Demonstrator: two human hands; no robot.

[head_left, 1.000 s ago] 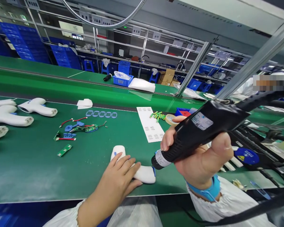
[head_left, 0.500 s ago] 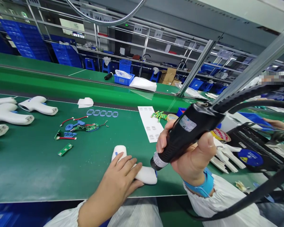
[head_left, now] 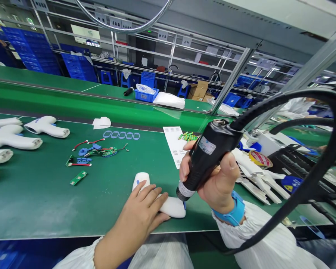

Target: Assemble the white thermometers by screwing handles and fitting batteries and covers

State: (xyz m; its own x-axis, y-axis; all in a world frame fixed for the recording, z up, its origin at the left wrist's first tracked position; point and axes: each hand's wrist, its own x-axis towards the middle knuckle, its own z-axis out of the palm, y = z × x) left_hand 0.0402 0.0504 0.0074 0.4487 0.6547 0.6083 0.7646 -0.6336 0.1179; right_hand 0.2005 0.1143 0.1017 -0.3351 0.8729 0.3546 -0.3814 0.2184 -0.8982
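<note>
My left hand (head_left: 145, 207) lies over a white gun-shaped plastic housing (head_left: 172, 206), fingers across its middle and thumb along the near side, keeping it against the green bench near the front edge. In my right hand (head_left: 217, 183) is a black electric screwdriver (head_left: 205, 153), its nose tilted down and left just above the housing's right end. The bit does not show, so I cannot tell whether it touches. A thick black cable (head_left: 329, 149) loops from the tool's top. Farther left lie a green circuit board (head_left: 103, 150) with wires and a small green board (head_left: 78, 178).
Several white housings (head_left: 16, 138) lie at the left. Blue frames (head_left: 121, 135) form a row behind the boards. Beyond my right hand are a printed sheet (head_left: 172, 144), small green parts (head_left: 188, 136), white shell pieces (head_left: 257, 175) and a tape roll (head_left: 260, 159).
My right hand and the screwdriver have shifted slightly left, and the cable now bows out in a wider loop. My left hand and the housing stay in place.
</note>
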